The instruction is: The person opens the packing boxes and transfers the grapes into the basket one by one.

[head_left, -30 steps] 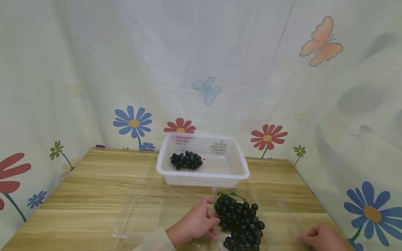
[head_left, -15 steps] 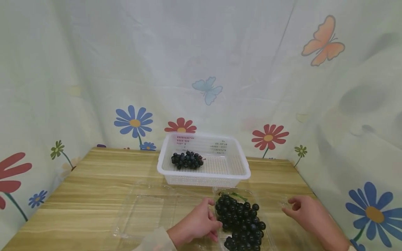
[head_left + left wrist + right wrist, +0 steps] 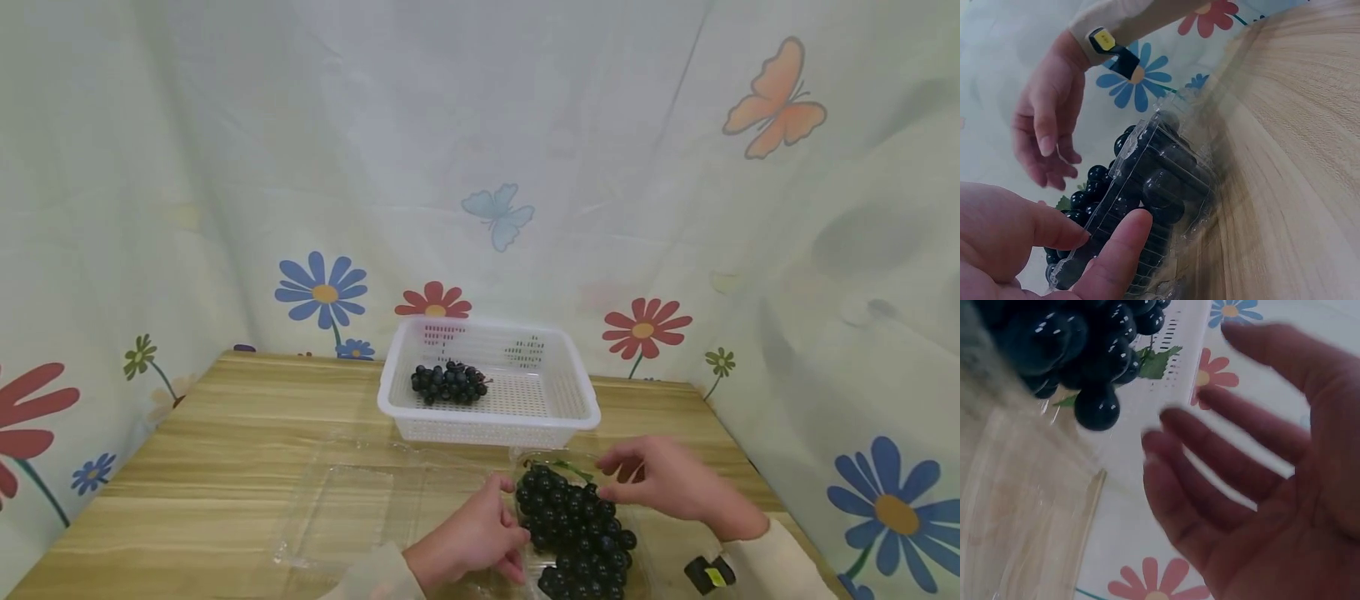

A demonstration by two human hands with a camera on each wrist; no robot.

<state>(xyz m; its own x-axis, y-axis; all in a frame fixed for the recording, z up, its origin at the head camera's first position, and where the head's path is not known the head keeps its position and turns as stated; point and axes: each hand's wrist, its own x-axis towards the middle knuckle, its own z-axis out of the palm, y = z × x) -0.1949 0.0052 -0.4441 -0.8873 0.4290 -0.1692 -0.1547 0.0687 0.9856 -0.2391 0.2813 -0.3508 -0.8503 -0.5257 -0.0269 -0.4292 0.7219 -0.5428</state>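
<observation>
A bunch of black grapes point(image 3: 573, 525) fills a clear plastic clamshell container point(image 3: 1141, 169) at the front right of the table. My left hand point(image 3: 480, 529) holds the container's left side. In the left wrist view its thumb lies at the rim and another finger along the ribbed wall. My right hand point(image 3: 660, 483) hovers over the container's right edge, near the upper grapes. Its fingers point(image 3: 1222, 450) are loosely bent and hold nothing in the right wrist view. A green stem point(image 3: 570, 468) shows at the bunch's far end.
Behind the container stands a white perforated basket point(image 3: 487, 429) with a smaller bunch of black grapes point(image 3: 450, 383) in it. Another clear plastic container point(image 3: 345, 508) lies open on the wooden table point(image 3: 187, 467) at the left. A flowered curtain point(image 3: 375, 125) encloses the back and sides.
My right hand has come from the clear plastic edge at the far right, moving left and up to the grapes. The left hand has stayed at the container's left side.
</observation>
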